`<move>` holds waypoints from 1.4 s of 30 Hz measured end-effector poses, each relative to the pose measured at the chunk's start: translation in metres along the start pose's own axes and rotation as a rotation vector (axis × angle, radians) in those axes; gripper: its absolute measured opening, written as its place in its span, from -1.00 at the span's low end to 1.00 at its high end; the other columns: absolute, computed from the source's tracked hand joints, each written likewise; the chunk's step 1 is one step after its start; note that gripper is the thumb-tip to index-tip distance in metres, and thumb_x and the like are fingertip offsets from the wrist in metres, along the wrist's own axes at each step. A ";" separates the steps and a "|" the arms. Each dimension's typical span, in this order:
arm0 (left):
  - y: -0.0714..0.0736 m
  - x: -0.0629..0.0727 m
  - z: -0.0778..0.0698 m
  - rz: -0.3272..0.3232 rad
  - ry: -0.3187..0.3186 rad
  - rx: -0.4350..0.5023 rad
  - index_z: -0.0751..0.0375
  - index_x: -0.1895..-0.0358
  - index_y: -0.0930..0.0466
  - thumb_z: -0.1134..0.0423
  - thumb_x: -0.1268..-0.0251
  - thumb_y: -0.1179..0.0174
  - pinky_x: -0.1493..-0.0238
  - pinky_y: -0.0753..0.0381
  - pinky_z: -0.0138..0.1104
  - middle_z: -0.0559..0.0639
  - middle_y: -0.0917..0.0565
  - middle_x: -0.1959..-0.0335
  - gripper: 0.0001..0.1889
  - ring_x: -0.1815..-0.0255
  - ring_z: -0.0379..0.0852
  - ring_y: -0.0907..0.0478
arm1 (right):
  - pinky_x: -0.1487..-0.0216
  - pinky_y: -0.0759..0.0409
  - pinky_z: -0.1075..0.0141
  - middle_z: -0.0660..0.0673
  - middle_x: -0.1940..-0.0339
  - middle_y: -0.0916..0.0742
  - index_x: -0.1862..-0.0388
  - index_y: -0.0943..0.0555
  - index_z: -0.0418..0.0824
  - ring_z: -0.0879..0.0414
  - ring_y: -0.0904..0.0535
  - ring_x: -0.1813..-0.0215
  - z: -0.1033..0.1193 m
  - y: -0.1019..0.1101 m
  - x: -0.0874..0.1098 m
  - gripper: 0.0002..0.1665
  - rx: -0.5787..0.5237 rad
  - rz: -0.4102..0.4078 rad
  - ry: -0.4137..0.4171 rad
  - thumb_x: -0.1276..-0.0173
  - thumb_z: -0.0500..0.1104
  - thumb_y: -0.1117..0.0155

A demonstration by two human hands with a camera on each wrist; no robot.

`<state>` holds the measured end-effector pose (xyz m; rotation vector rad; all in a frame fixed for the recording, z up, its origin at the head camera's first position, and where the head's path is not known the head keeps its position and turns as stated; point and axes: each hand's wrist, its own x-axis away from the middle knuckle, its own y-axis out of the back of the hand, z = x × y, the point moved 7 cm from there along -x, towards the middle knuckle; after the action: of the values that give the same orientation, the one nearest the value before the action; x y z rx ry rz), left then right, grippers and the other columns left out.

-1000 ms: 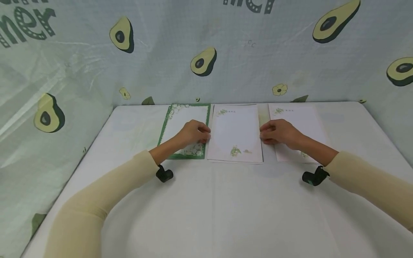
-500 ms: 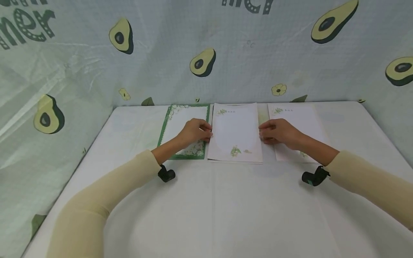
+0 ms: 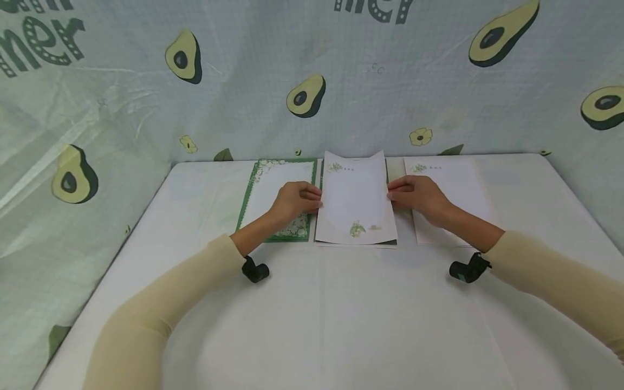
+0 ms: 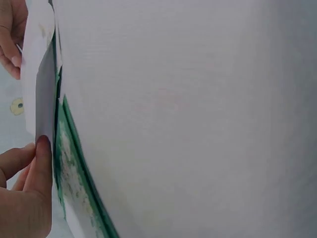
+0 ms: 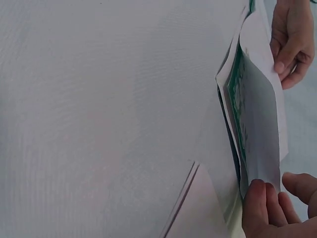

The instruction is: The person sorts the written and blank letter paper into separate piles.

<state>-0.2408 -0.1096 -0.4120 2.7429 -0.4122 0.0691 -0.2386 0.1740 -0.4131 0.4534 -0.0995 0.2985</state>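
On the white table [image 3: 322,325], green-bordered paper [image 3: 273,184] lies left of the middle stack [image 5: 223,82] and pale paper [image 3: 453,184] right of it. Above the stack, the floral top sheet [image 3: 356,197], nearly flat a second ago, now bows upward, showing green-patterned paper [image 5: 238,106] beneath: it seems at least partly separated. Well apart, the left hand [image 3: 294,201] and right hand [image 3: 421,197] pinch its opposite side edges.

White table [image 3: 351,319]: green-bordered paper [image 3: 273,189], paper stack [image 3: 358,203], floral paper [image 3: 453,187].
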 end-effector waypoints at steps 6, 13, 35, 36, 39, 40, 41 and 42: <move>0.002 0.002 0.004 -0.040 -0.022 -0.009 0.40 -0.11 -0.65 0.43 -0.33 -0.35 0.05 -0.78 -0.29 0.25 -0.75 0.04 -0.69 0.07 0.05 -0.73 | 0.08 -0.68 0.51 -0.32 -0.13 -0.72 -0.28 -0.53 -0.39 0.32 -0.73 0.22 -0.003 -0.002 0.004 -0.51 -0.024 -0.080 -0.035 -0.47 -0.20 -0.35; 0.005 0.003 0.006 -0.075 -0.027 0.042 0.39 -0.10 -0.68 0.42 -0.32 -0.37 0.04 -0.77 -0.33 0.24 -0.76 0.03 -0.69 0.07 0.00 -0.76 | 0.14 -0.66 0.57 -0.31 -0.10 -0.74 -0.24 -0.58 -0.36 0.41 -0.69 0.23 -0.001 0.002 0.009 -0.54 -0.009 -0.169 -0.019 -0.44 -0.18 -0.38; 0.005 0.003 0.002 -0.160 -0.048 0.252 0.41 -0.02 -0.69 0.50 -0.30 -0.35 0.03 -0.78 -0.31 0.23 -0.75 0.08 -0.75 0.14 -0.10 -0.75 | -0.04 -0.73 0.38 -0.23 -0.09 -0.74 -0.33 -0.51 -0.39 0.39 -0.72 0.19 0.000 0.009 0.020 -0.45 -0.173 -0.255 0.015 -0.45 -0.20 -0.38; 0.005 0.002 0.001 -0.161 -0.051 0.253 0.42 -0.02 -0.69 0.50 -0.30 -0.35 0.03 -0.78 -0.31 0.24 -0.75 0.08 -0.75 0.14 -0.10 -0.75 | -0.05 -0.73 0.37 -0.20 -0.07 -0.74 -0.32 -0.51 -0.39 0.39 -0.72 0.18 0.001 0.009 0.020 -0.46 -0.178 -0.256 0.017 -0.45 -0.20 -0.37; 0.005 0.003 -0.001 -0.165 -0.053 0.260 0.43 -0.02 -0.69 0.51 -0.30 -0.34 0.04 -0.78 -0.32 0.24 -0.75 0.09 -0.76 0.15 -0.11 -0.74 | -0.05 -0.73 0.37 -0.11 0.01 -0.76 -0.31 -0.52 -0.40 0.39 -0.72 0.18 0.001 0.011 0.020 -0.47 -0.187 -0.261 0.023 -0.45 -0.21 -0.37; 0.004 0.003 -0.001 -0.166 -0.052 0.262 0.43 -0.02 -0.69 0.51 -0.30 -0.34 0.05 -0.78 -0.32 0.22 -0.75 0.10 -0.76 0.16 -0.12 -0.74 | -0.05 -0.73 0.37 -0.08 0.03 -0.77 -0.31 -0.52 -0.40 0.40 -0.72 0.18 0.001 0.011 0.020 -0.47 -0.191 -0.262 0.024 -0.45 -0.21 -0.37; 0.004 0.003 -0.001 -0.168 -0.053 0.266 0.44 -0.02 -0.69 0.51 -0.30 -0.34 0.05 -0.78 -0.33 0.22 -0.76 0.10 -0.76 0.17 -0.13 -0.74 | -0.04 -0.72 0.38 -0.06 0.05 -0.77 -0.31 -0.52 -0.41 0.40 -0.72 0.17 0.001 0.011 0.020 -0.47 -0.195 -0.262 0.029 -0.45 -0.22 -0.37; 0.004 0.003 -0.002 -0.168 -0.056 0.274 0.45 -0.02 -0.68 0.51 -0.31 -0.34 0.04 -0.78 -0.32 0.22 -0.75 0.10 -0.76 0.17 -0.14 -0.74 | -0.04 -0.72 0.38 -0.05 0.06 -0.77 -0.31 -0.51 -0.41 0.40 -0.72 0.16 0.000 0.012 0.020 -0.47 -0.200 -0.264 0.033 -0.45 -0.22 -0.37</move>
<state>-0.2393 -0.1132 -0.4085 3.0444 -0.1976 0.0060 -0.2236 0.1889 -0.4046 0.2588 -0.0359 0.0353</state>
